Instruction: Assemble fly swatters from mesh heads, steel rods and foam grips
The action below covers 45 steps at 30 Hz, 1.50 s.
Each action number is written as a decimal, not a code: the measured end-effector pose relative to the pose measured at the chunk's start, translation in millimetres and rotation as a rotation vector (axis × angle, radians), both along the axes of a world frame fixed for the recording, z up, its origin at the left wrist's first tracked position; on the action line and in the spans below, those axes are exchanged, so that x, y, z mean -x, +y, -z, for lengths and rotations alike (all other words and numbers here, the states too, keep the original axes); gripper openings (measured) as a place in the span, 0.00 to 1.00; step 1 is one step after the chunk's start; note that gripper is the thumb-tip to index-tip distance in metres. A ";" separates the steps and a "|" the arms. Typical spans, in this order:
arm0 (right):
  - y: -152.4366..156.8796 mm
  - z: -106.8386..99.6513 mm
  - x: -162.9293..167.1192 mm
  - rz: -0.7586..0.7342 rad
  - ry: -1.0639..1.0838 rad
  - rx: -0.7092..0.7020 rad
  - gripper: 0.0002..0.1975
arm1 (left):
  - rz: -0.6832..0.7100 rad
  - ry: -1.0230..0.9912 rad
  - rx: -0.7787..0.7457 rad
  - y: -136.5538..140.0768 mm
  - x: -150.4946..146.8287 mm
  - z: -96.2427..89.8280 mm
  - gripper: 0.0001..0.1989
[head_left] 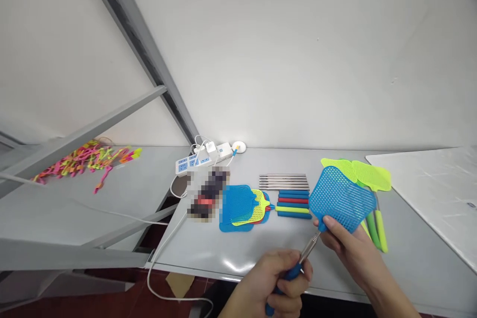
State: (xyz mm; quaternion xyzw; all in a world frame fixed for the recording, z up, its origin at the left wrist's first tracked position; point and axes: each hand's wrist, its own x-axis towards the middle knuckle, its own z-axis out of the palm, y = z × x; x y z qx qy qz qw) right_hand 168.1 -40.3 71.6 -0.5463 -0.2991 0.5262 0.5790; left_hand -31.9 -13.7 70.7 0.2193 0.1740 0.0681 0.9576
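Between my hands is a fly swatter with a blue perforated head (337, 198), a metal rod (309, 248) and a blue handle (292, 273). My left hand (276, 278) is wrapped around the handle and the near end of the rod. With thumb and fingers, my right hand (348, 243) pinches the neck of the blue head, where it meets the rod. Behind that head lie yellow-green swatters (372, 175) with green handles (379, 231). Left of my hands are loose swatter heads (238, 203) in blue, yellow and red, coloured handles (293, 200) and metal rods (283, 182).
A white power strip (194, 161) with plugs and cables stands by the wall. Beside it is a blurred-out item (208, 196). White sheeting (432, 194) covers the table's right side. Grey metal frame bars (112, 112) and a colourful pile (85, 161) are at the left.
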 end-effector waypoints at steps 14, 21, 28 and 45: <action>2.7 1.2 12.7 0.081 -0.177 0.026 0.20 | -0.154 0.815 -1.282 -0.8 -7.4 -36.3 0.17; -5.3 -9.1 11.4 0.037 -0.108 -0.025 0.19 | -0.051 0.467 -0.607 8.9 -10.4 -21.9 0.21; -11.6 -1.6 13.8 0.075 -0.092 -0.072 0.19 | 0.050 0.397 -0.408 14.0 -12.3 -24.3 0.21; -41.3 25.6 8.2 0.186 0.029 -0.083 0.16 | 0.175 0.946 -1.811 -1.4 -28.3 -54.6 0.17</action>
